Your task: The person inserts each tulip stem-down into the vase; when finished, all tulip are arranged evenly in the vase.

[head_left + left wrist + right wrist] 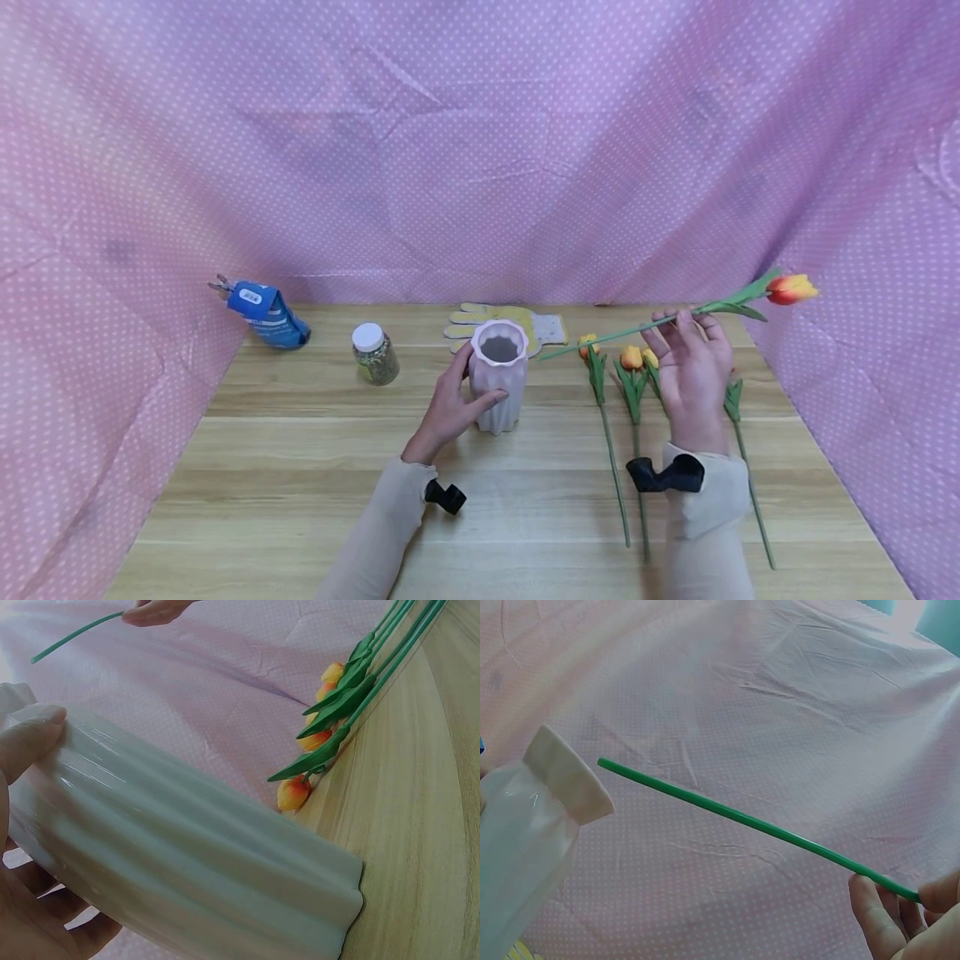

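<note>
A white fluted vase (498, 387) stands upright on the table, its scalloped mouth facing up. My left hand (453, 408) holds it round the left side, thumb across the front and the other fingers behind, as the left wrist view shows. Raised over the table on the right, my right hand (693, 367) pinches the green stem of an artificial tulip (791, 289). Its red and yellow bloom points right, and the bare stem end (604, 763) points left, close to the vase's rim (570, 776) but outside it. Below that hand lie several more tulips (632, 360), partly hidden by the arm.
Behind the vase lies a yellow and white work glove (551, 327). A white-capped jar (377, 357) of dried bits stands to the left. Farther left is a blue pouch (273, 317) with something metal at its top. Pink dotted cloth (480, 167) surrounds the wooden table (300, 492).
</note>
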`<state>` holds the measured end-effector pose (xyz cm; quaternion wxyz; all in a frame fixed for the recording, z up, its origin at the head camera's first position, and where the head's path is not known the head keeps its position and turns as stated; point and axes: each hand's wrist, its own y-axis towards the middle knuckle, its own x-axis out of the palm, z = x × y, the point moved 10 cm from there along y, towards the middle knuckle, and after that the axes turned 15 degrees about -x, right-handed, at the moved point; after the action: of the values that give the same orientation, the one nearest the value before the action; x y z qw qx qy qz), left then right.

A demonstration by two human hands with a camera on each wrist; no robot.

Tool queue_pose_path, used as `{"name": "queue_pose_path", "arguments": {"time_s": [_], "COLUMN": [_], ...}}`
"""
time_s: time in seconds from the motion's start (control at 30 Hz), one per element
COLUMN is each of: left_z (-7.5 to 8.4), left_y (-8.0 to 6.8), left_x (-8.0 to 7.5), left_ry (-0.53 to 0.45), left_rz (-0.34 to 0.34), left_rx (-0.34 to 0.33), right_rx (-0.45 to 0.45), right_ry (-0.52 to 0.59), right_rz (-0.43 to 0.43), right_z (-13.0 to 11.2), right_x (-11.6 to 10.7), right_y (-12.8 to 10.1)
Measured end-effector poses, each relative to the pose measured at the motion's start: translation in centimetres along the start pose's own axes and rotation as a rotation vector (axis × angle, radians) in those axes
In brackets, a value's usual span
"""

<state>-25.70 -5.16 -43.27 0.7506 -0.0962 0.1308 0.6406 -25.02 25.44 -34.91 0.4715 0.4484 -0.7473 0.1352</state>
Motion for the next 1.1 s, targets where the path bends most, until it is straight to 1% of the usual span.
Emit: {"name": "queue_pose_path", "arguments": {"time_s": [0.1, 0.4, 0.57, 0.87, 1.1], "left_z": [0.0, -0.1, -0.1, -0.1, -0.1], "left_y": [0.0, 0.0, 0.0, 0.0, 0.0], "left_x": [0.0, 0.0, 0.1, 0.0, 0.1], "left_ry": [0.003, 0.0, -0.002, -0.003, -0.004], "left_rz": [-0.001, -0.008, -0.012, -0.009, -0.011], "left_rx": [0.002, -0.005, -0.008, -0.01, -0.005], "right_rx": [0.002, 0.011, -0.01, -0.053, -0.068], "right_ry": [-0.007, -0.029, -0.058, -0.122, -0.211], "right_rz": [-0.012, -0.01, -0.054, -0.189, -0.237], "right_z": [0.3, 1.7, 2.1, 2.7, 3.3], "right_x": [0.5, 1.8, 2.8, 5.1, 6.1], "right_y": [0.0, 0.0, -0.1, -0.7, -1.4]}}
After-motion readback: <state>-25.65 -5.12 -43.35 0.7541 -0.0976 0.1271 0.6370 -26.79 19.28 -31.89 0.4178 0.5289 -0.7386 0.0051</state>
